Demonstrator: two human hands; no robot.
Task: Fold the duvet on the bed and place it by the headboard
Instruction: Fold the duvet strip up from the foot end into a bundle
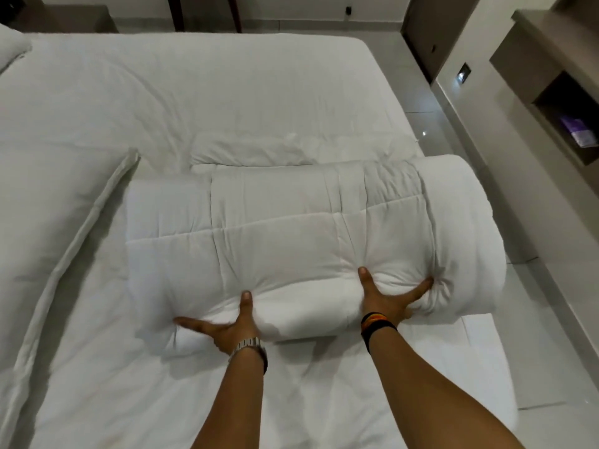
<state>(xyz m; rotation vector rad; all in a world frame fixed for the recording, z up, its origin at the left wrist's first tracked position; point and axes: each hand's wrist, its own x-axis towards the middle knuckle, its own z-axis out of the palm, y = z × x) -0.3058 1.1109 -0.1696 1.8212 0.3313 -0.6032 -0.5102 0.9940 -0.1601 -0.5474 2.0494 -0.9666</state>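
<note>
Pressing the duvet (291, 241), hands (227, 328) (387, 303) hide some fingers.

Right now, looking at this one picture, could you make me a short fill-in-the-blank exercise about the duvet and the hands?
1. The folded duvet lies on the ____.
2. The left hand and the right hand both press into the duvet, whose colour is ____.
3. The silver watch sits on the ____ wrist.
4. The dark bands circle the ____ wrist.

Missing words: bed; white; left; right.
</note>
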